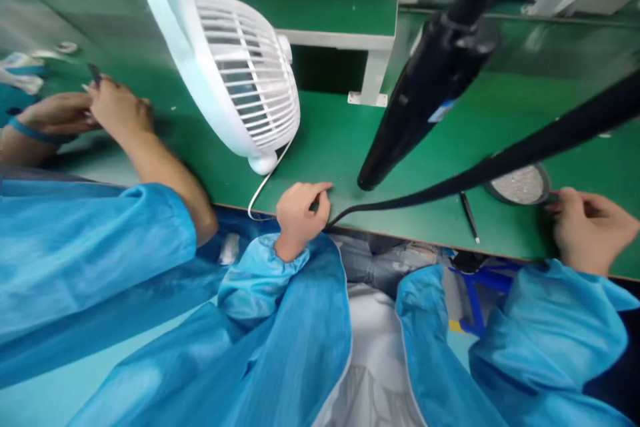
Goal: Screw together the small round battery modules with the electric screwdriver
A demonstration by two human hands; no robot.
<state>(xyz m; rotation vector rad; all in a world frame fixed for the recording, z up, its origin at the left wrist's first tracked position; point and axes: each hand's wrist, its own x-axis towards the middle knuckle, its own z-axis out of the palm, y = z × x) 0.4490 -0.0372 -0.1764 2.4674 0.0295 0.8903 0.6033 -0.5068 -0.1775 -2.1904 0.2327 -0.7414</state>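
Note:
My left hand (303,212) rests at the front edge of the green table, its fingers loosely bent and slightly apart, with nothing visible in them. Just right of it, a thin black cable-like strip runs from the table edge into a thick black arm (435,190). On the right, my right hand (595,223) pinches the near right rim of a round dark dish (544,177). Small pale grains (520,185) fill the dish. Between my hands, closer to the right one, lie black tweezers (469,217), pointing toward the table edge.
A white fan (245,73) stands left of centre, its cord hanging to the table edge. A black tube (410,100) slants down over the middle. Behind is a green raised shelf (345,13). At left, a co-worker's hands (117,107) hold a small dark thing.

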